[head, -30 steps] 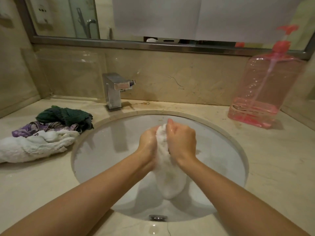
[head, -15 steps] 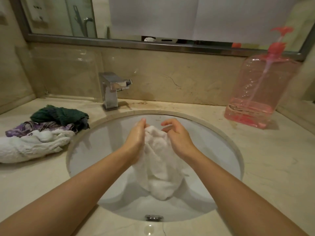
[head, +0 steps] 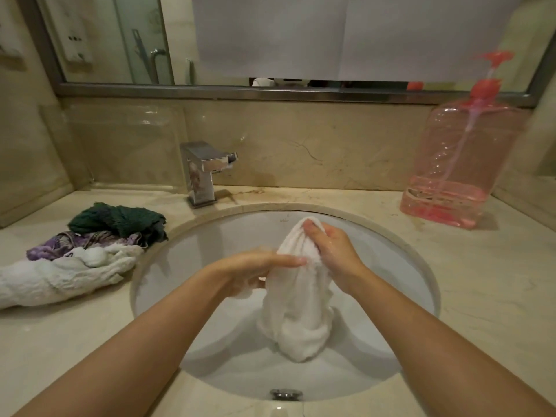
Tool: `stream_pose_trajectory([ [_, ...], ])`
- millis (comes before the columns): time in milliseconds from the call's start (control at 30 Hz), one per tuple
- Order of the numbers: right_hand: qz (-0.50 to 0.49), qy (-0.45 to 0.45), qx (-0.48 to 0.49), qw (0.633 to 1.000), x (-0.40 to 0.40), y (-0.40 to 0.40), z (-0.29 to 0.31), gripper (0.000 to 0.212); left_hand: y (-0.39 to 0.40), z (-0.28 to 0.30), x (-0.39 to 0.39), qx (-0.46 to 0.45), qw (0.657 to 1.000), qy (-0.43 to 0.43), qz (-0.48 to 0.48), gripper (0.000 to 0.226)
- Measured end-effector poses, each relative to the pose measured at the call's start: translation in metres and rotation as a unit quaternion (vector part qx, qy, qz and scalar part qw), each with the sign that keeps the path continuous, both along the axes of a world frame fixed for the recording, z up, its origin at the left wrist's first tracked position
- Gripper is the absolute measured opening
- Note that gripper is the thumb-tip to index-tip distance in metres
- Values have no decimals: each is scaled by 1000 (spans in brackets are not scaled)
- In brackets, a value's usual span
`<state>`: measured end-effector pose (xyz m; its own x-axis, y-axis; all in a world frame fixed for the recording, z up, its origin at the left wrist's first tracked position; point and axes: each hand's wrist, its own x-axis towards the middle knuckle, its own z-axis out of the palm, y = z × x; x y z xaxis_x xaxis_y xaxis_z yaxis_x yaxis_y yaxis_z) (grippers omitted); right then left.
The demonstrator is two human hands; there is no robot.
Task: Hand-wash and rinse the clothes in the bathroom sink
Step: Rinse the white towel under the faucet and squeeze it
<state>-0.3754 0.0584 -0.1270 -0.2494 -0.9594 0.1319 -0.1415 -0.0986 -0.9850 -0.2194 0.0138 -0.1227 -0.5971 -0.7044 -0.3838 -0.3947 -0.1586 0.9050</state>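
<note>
A wet white cloth (head: 296, 311) hangs over the white sink basin (head: 186, 266), bunched into a long roll. My right hand (head: 332, 249) grips its top end, fingers curled round the fabric. My left hand (head: 255, 270) lies against the cloth's left side with straight fingers pressed to it. The cloth's lower end droops near the basin's bottom. The chrome faucet (head: 204, 173) stands behind the basin at the left, with no water running.
On the counter at the left lies a pile of clothes: a dark green one (head: 118, 219), a purple patterned one (head: 75, 242) and a white one (head: 60, 275). A large pink pump bottle (head: 460, 164) stands at the back right. The overflow drain (head: 285, 394) sits at the basin's near edge.
Both hands squeezed the cloth's top a second ago, then loosened. Now my right hand holds the top higher and my left hand has slid down, flat against the cloth's side.
</note>
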Motion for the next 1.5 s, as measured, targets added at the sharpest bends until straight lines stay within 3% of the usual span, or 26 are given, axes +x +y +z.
stream_pose_trajectory([
  [200, -63, -138, 32, 988, -7, -3, 4, 18, -5, -5, 0, -41, 997, -44, 41, 19],
  [333, -53, -242, 52, 967, -10, -2, 9, 15, -6, -8, -2, -36, 993, 29, 110, 34],
  [500, 38, -296, -14, 954, -10, -3, 13, 30, -3, 2, -2, -75, 974, 114, 180, 29],
  [600, 54, -207, -42, 976, -18, -2, 15, 41, -3, 15, 3, 6, 936, 255, 242, 29],
  [700, 103, -106, -35, 988, -22, 1, 17, 53, -5, 19, 9, 40, 915, 324, 238, 54],
  [800, 150, -48, 15, 987, -25, 6, 17, 44, -7, 17, 7, -18, 923, 270, 272, 69],
  [867, 165, -61, 45, 983, -27, 5, 15, 37, -9, 17, 5, -77, 923, 232, 296, 65],
  [967, 127, -56, 45, 989, -27, 0, 9, 34, -10, 16, 6, -75, 928, 216, 296, 49],
  [1067, 55, 155, 67, 984, -26, -5, -1, 22, -6, 8, 3, -111, 962, 102, 226, 34],
  [1133, 53, 329, 111, 936, -22, -6, -7, 18, -7, 0, 0, -176, 969, -16, 175, 32],
  [1233, 3, 342, 108, 933, -14, -6, -8, 34, -8, -6, -2, -274, 940, -169, 113, 34],
  [1333, -78, 361, 57, 927, -7, -3, 0, 41, -6, -6, -4, -299, 932, -190, 82, 47],
  [1400, -141, 361, 13, 922, -1, 0, 5, 42, -1, -2, -8, -276, 940, -156, 126, 49],
  [1500, -172, 319, -164, 917, 39, 11, 8, 39, 15, 4, -14, -152, 959, 43, 234, 43],
])
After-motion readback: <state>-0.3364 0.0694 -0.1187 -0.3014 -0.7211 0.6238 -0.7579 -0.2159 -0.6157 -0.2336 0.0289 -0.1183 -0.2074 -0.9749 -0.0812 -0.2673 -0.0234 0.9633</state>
